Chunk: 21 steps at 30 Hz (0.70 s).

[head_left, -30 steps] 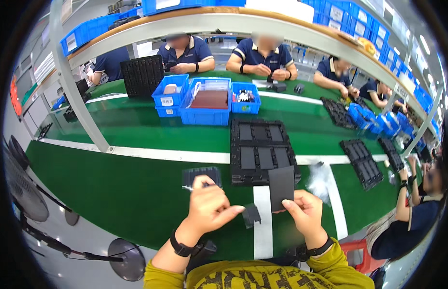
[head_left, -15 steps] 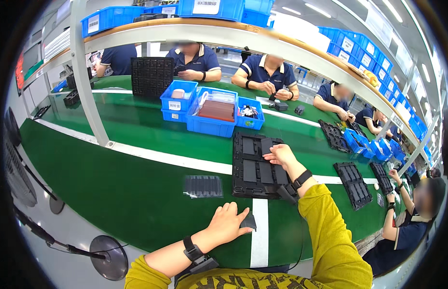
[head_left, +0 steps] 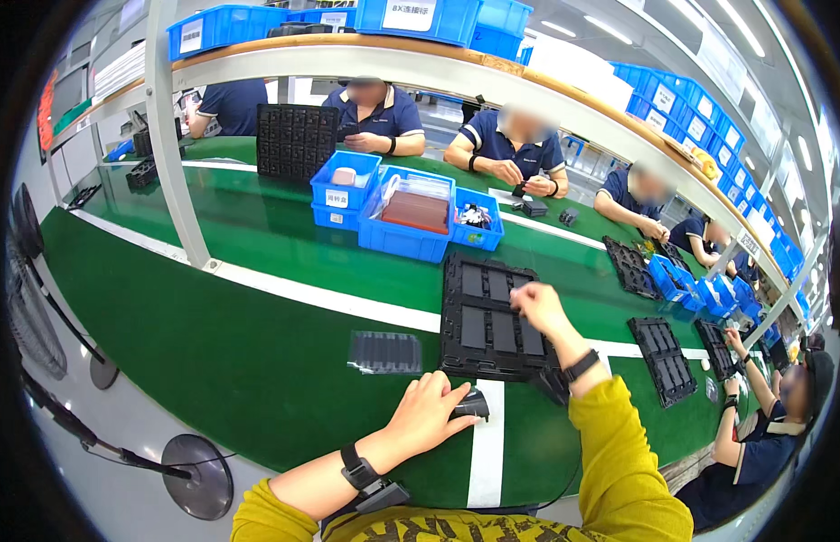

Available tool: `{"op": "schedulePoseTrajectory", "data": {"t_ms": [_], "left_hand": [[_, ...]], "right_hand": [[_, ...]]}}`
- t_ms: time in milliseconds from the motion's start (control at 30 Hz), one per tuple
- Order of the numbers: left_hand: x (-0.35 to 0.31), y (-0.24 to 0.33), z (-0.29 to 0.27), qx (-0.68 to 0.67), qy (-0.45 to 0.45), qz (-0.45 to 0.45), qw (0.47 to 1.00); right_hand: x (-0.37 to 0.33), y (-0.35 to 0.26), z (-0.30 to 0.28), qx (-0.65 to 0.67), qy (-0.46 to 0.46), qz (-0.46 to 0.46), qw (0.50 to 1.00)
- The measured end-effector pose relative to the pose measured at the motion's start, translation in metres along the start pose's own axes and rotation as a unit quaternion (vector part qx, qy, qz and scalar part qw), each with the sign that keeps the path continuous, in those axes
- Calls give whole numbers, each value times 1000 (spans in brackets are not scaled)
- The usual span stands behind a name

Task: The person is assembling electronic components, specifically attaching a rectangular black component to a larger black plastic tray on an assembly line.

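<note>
My left hand (head_left: 422,417) rests low over the green table, thumb and forefinger closed round a small dark piece (head_left: 471,406) with a shiny face. My right hand (head_left: 541,310) is over the right part of a black plastic tray (head_left: 448,312), its fingers bent together and slightly blurred. Whether they hold anything is hidden. Flat dark grey rectangular panels (head_left: 473,327) lie in the tray's slots in two rows. Just left of the tray is a clear bag of dark strips (head_left: 384,352).
Blue bins (head_left: 403,241) stand beyond the tray. A white shelf post (head_left: 178,172) rises at the left. More black trays (head_left: 663,361) lie to the right, near a co-worker (head_left: 754,443). Other people sit across the table (head_left: 257,334). A floor fan (head_left: 36,307) stands left.
My right hand has drawn back from the upper panel toward the tray's right side, and that panel now lies in its slot. The piece in my left hand has turned and tilted up.
</note>
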<state>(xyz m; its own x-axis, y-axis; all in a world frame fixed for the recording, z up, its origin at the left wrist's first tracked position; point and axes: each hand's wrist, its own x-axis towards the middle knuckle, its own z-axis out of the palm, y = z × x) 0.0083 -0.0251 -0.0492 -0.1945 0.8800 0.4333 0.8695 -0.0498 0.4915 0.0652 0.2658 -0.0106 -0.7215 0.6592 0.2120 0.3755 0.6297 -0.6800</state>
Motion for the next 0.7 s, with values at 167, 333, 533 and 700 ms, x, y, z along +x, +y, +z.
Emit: {"op": "schedulePoseTrajectory", "data": {"t_ms": [167, 333, 533, 700], "left_hand": [[-3, -3, -2, 20, 42, -10, 999], [-3, 6, -1, -1, -7, 41, 999], [-4, 5, 17, -610, 8, -134, 781], [0, 9, 11, -618, 3, -167, 768]], "right_hand": [[-106, -58, 0, 232, -307, 107, 917], [-153, -34, 6, 405, -202, 137, 881], [-171, -30, 2, 456, -182, 123, 863], [-174, -47, 5, 431, -162, 89, 883]]}}
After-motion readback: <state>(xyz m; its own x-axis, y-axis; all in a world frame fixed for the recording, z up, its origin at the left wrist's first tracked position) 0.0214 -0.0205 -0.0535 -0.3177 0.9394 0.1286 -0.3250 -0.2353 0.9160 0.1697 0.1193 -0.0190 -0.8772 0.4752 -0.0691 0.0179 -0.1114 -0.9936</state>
